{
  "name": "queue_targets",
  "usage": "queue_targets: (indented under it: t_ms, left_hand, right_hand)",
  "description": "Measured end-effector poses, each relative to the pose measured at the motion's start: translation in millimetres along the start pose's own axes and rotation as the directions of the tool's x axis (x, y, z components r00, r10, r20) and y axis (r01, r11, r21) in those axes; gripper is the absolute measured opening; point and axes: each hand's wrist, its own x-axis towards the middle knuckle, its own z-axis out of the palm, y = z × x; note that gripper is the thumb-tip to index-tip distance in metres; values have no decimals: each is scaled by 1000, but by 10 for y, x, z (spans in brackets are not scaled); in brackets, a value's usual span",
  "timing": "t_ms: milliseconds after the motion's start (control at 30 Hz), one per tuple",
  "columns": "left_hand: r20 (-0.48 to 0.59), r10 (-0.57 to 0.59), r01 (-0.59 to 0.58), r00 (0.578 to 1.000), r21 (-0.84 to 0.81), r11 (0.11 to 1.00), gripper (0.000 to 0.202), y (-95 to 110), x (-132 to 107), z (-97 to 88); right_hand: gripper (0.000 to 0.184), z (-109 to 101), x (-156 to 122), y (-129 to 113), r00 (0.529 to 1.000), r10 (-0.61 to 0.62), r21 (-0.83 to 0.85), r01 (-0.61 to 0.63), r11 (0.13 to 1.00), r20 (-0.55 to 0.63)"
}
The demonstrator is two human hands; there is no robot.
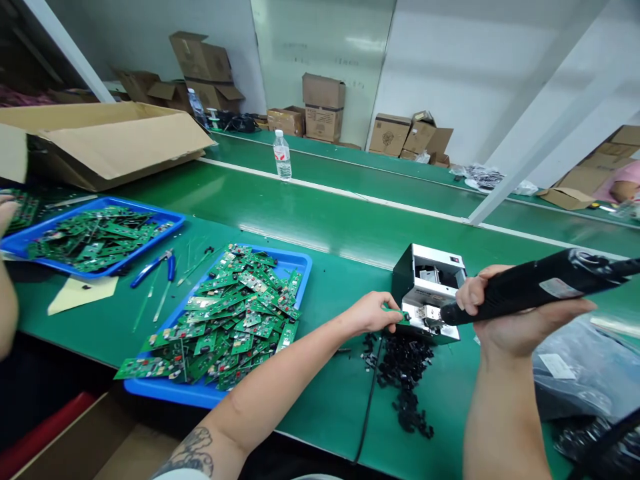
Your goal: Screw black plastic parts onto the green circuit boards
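Observation:
My left hand (373, 312) pinches a small green circuit board (399, 313) against the front of a small grey machine (430, 290) on the green bench. My right hand (515, 313) grips a black electric screwdriver (540, 283), its tip pointing left at the machine's front by the board. A heap of small black plastic parts (405, 373) lies on the bench just below the machine. A blue tray (295, 263) piled with green circuit boards sits left of my left arm.
A second blue tray (173, 217) of boards and blue-handled pliers (155, 265) lie further left, beside another person's arm (6, 293). An open carton (100, 140), a water bottle (283, 155), cardboard boxes at the back and plastic bags (585, 373) at right surround the bench.

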Motion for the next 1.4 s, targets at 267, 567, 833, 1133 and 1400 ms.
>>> queue_targets:
  t_ms: [267,567,833,1133,1400]
  left_hand:
    - [5,-23,23,1000,4,1000,28,51,-37,-12]
    - [-3,-3,3,1000,19,1000,26,47,-32,-10]
    - [-2,0,0,1000,41,999,28,24,-22,-1]
    - [3,-6,6,1000,-2,1000,30,-36,14,12]
    - [-4,6,-6,1000,22,1000,31,-60,23,16]
  right_hand:
    - [76,-38,-75,49,998,55,1,-55,998,-3]
    - [78,-54,-166,46,991,135,18,-135,991,12]
    - [75,215,-60,-89,998,18,135,-26,990,54]
    - [73,324,16,14,989,19,135,-38,990,144]
    - [75,395,-17,28,990,33,96,-47,994,136]
